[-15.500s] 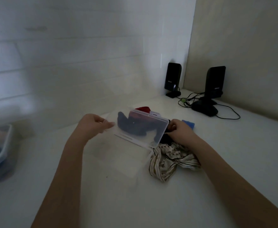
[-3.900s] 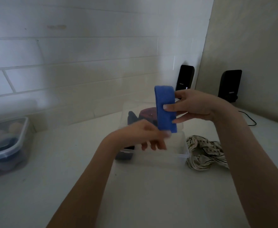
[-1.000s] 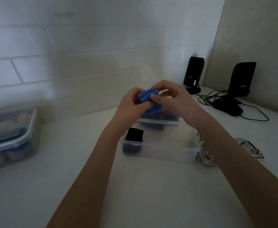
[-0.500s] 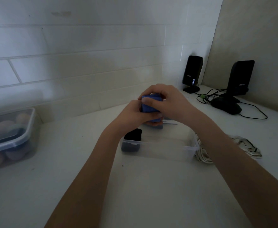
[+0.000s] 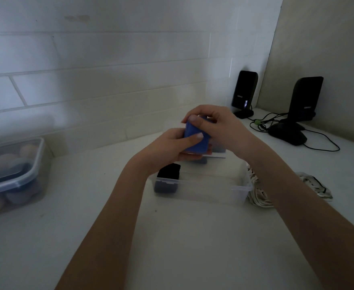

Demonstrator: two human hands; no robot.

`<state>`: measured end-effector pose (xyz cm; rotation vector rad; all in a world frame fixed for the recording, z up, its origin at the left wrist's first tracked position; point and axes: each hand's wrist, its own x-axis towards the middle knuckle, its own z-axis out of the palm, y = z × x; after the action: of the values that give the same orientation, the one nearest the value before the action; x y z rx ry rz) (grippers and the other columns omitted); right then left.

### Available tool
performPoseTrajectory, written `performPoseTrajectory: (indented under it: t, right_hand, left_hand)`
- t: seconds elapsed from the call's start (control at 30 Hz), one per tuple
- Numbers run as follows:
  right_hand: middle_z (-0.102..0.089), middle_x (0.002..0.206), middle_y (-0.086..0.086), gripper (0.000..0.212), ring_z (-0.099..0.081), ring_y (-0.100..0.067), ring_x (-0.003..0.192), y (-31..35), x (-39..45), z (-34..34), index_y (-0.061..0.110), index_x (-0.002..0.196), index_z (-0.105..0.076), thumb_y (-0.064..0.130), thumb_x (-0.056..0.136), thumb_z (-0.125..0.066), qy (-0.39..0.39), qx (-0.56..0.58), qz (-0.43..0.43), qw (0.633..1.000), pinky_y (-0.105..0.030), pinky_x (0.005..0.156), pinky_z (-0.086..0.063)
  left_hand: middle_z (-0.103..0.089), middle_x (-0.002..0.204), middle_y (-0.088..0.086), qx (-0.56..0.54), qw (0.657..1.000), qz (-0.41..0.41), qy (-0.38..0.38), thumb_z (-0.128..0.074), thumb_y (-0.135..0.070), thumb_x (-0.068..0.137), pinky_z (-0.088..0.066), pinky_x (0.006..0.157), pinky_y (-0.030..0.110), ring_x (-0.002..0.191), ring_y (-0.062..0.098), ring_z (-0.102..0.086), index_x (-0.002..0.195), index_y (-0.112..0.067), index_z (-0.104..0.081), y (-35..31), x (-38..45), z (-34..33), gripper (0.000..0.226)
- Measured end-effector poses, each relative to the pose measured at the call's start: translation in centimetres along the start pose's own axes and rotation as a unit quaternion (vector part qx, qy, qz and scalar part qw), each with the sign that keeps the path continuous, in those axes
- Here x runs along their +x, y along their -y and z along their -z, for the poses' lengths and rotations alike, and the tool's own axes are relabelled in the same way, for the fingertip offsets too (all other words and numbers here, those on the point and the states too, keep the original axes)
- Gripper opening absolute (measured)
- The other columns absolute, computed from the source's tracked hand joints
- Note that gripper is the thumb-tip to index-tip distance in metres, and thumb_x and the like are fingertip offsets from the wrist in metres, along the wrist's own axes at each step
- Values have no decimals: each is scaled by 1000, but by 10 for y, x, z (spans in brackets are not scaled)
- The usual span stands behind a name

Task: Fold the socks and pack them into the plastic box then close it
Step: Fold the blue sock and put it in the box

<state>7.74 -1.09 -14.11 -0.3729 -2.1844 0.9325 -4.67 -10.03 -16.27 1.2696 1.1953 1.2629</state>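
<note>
Two bare forearms in from the near edge, over a white bench point(image 5: 182, 248). Just beyond them, a clear plastic box point(image 5: 201, 188) open on the bench, long axis running left to right, slightly skewed. Inside at its left end, a folded dark sock point(image 5: 168, 174), stood against the end wall; rest of the box interior hard to read through the clear walls. Touching the box's right end, a crumpled striped cloth point(image 5: 259, 193) lying on the bench, partly hidden behind the right forearm.

Above the back half of the box, held in the air — a blue sock point(image 5: 195, 139), folded into a compact bundle, long axis tilted from upper left down to lower right, upper end pointing up and away. Left hand point(image 5: 169, 146) cupped under and around the bundle, fingers clamped on it, thumb pressed flat across its front face. Right hand point(image 5: 220, 126) gripping from above and the right, thumb tip on the top end and curled fingers wrapped over the far side.

Behind the hands, the box's clear lid point(image 5: 215, 149) standing up at the back, mostly hidden.

Far left, a lidded clear container point(image 5: 12, 174) with rounded pale and dark shapes inside, against the tiled wall point(image 5: 109, 70). Far right in the corner — two black speakers point(image 5: 245, 91), point(image 5: 305, 97) with tangled cables point(image 5: 264, 123) and a dark rounded base point(image 5: 287, 135).
</note>
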Motion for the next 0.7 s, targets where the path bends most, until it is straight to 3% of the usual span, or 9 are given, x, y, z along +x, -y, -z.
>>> performPoseTrajectory:
  t: [0.13, 0.23, 0.33, 0.5, 0.6, 0.7]
  right_hand:
    - [-70, 95, -5, 17, -61, -1, 81, 0, 2, -1, 13, 96, -69, 17, 94, -53, -10, -18, -28, 999, -15, 77, -47]
    - [-66, 81, 9, 17, -53, 10, 67, 0, 3, -1, 16, 89, -70, 17, 93, -54, -25, -86, -13, 996, -10, 65, -39]
    - [-62, 75, 13, 18, -51, 13, 64, 1, 3, 1, 14, 83, -69, 15, 92, -54, -19, -118, -5, 993, -7, 64, -35]
    - [-65, 76, 10, 17, -49, 14, 57, 3, 1, 5, 17, 83, -72, 21, 91, -57, 6, -138, -32, 990, -8, 61, -35]
    - [-66, 71, 10, 17, -48, 9, 51, 4, 0, 11, 21, 85, -75, 31, 86, -63, -4, -141, -68, 988, -14, 59, -37]
    - [-68, 70, 9, 19, -52, 11, 51, 13, -3, 14, 19, 87, -77, 35, 82, -67, 24, -103, -112, 988, -7, 54, -42]
  left_hand:
    - [-73, 92, 8, -2, 999, -22, -30, -52, -17, 94, -57, 85, 39, 86, 26, -72, 105, -7, -61, 1, 3, -1, 18]
    - [-71, 91, 11, 28, 998, -22, -45, -51, -15, 94, -60, 78, 35, 79, 24, -72, 104, -4, -60, 2, 3, -3, 17]
    - [-71, 88, 10, 58, 998, -13, -36, -51, -15, 94, -59, 76, 28, 76, 20, -73, 101, -6, -62, 1, 1, -3, 15]
    - [-72, 86, 16, 199, 973, -30, -112, -68, -22, 84, -56, 76, 27, 75, 14, -68, 93, -3, -69, -1, 1, -1, 21]
    - [-74, 78, 4, 167, 976, -43, -135, -73, -17, 78, -58, 67, 21, 70, 8, -71, 89, -11, -72, -10, -5, 5, 12]
    - [-74, 75, 6, 206, 964, -41, -162, -73, -26, 77, -54, 55, 17, 62, 8, -70, 82, -9, -73, -15, -9, 10, 18]
